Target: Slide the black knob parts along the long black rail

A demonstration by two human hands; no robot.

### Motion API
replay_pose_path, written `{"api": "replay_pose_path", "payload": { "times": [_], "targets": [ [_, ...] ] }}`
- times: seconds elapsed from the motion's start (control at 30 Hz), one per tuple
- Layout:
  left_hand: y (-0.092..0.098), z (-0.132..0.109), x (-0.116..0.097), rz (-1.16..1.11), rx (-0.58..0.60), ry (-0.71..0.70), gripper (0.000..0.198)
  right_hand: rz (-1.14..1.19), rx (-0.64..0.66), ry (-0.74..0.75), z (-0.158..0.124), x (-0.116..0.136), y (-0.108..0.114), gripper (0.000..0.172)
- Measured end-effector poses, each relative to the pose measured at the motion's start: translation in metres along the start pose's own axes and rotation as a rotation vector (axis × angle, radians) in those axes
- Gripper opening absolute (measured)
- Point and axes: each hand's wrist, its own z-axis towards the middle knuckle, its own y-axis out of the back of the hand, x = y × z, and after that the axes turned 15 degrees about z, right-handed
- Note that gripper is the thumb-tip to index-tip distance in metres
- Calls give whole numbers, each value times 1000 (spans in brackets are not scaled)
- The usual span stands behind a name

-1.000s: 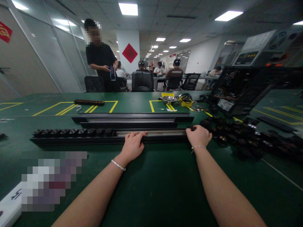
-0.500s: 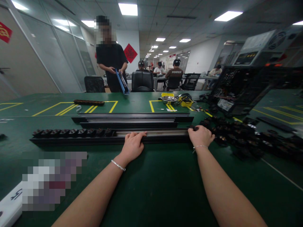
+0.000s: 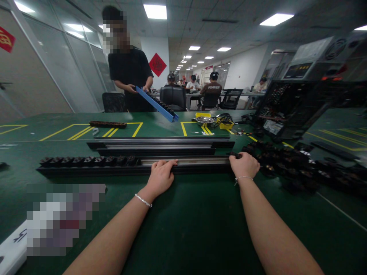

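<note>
A long black rail [image 3: 189, 168] with a pale metal channel lies across the green table in front of me. Several small black modules [image 3: 86, 162] sit in a row in its left part. My left hand [image 3: 161, 176] grips the rail near its middle, fingers over the channel. At the right end, my right hand [image 3: 244, 167] closes round a small black module [image 3: 235, 155], mostly hidden by the fingers. This module meets the rail end; whether it is inside the channel is hidden.
Further black rails [image 3: 160, 145] lie just behind. Many loose black parts [image 3: 298, 168] are heaped at the right, near an open computer case [image 3: 286, 110]. A pixelated white object [image 3: 14, 244] lies front left. Across the table a person [image 3: 129, 72] holds a blue rail [image 3: 157, 105].
The person opposite has leaned left and swung the blue rail's lower end to the right. My right hand has barely shifted to the right; my left hand stays in place.
</note>
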Motion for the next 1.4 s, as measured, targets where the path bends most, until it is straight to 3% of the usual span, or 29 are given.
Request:
{"api": "replay_pose_path", "payload": {
  "times": [1.4],
  "targets": [
    [-3,2,1,5,-7,13,38,74,-20,-44,8,-11,3,35]
  ]
}}
